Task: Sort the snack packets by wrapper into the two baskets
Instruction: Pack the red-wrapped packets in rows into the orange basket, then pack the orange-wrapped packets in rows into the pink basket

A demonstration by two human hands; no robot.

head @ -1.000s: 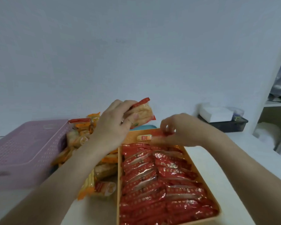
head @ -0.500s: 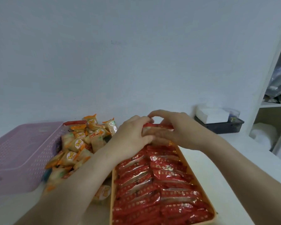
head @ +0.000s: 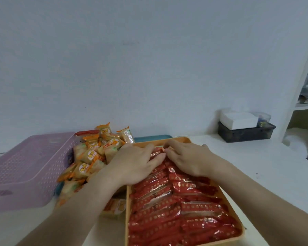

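Covering the far red packets in the orange basket, your left hand lies flat, fingers straight. Your right hand curls its fingertips there; any grip is hidden. Frame bottom crops the basket.

White table: orange basket, pink basket, dark box
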